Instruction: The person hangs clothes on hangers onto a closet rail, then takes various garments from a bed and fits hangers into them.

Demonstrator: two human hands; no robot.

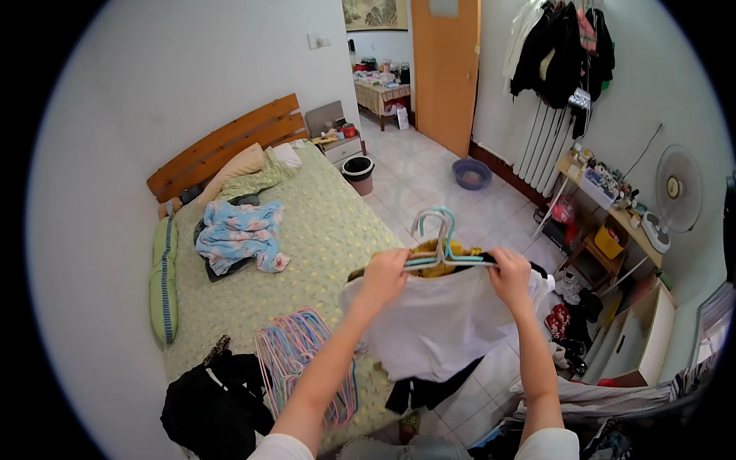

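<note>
My left hand (386,277) and my right hand (509,274) are closed round the two ends of several clothes hangers (441,261), held together in front of me. Their turquoise and pale hooks point up. A white shirt (437,318) hangs from them on my side, with yellow and dark garments partly hidden behind it. Black cloth (433,391) shows below its hem. Left of the shirt, a pile of pink, blue and white empty hangers (307,360) lies on the bed, beside a heap of black clothing (215,406).
The bed (330,222) has a green patterned cover; a blue floral garment (241,234) lies on it. On the tiled floor stand a bin (358,175) and a purple basin (471,174). At right are a narrow desk (629,222), a fan (678,188) and scattered shoes (569,287).
</note>
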